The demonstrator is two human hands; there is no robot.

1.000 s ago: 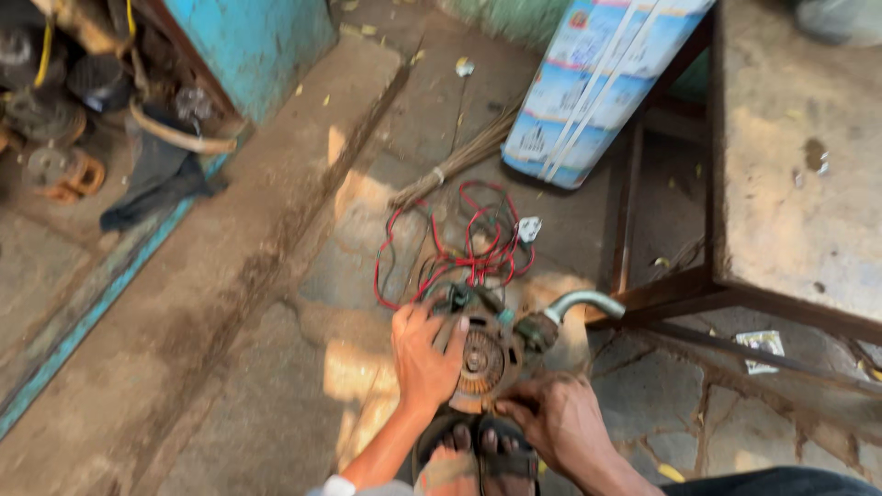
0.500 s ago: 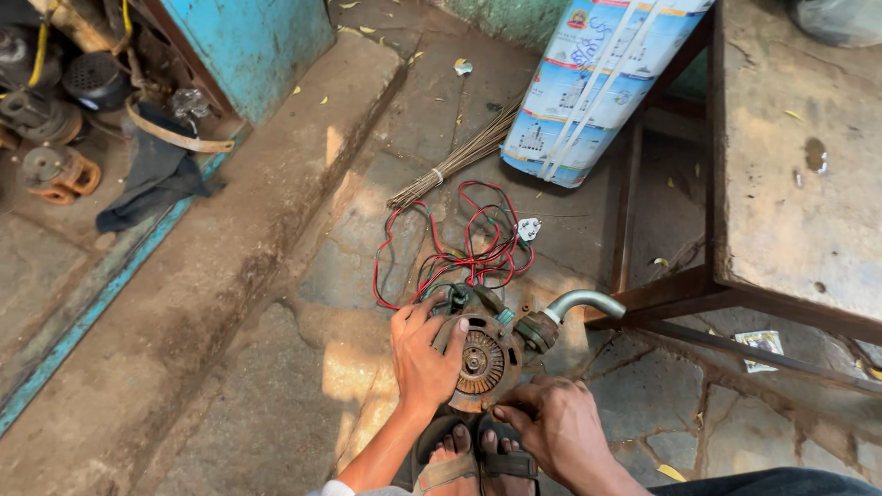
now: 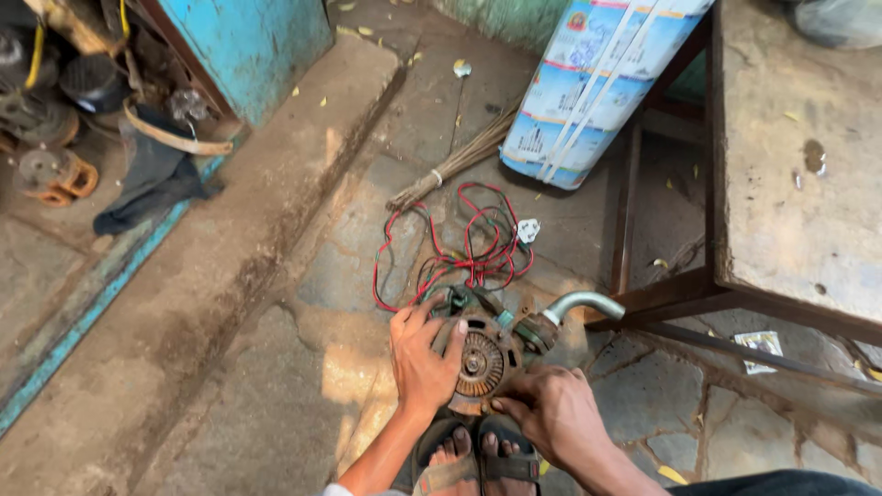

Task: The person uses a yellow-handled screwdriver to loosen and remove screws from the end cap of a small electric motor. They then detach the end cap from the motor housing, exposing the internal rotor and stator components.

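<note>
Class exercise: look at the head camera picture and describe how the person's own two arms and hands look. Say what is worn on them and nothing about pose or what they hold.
Both the left hand and the right hand are bare: no gloves, rings, watch or bracelets show. The forearms are uncovered too. A small edge of pale cloth, perhaps a sleeve, shows at the bottom edge by the left arm.
</note>
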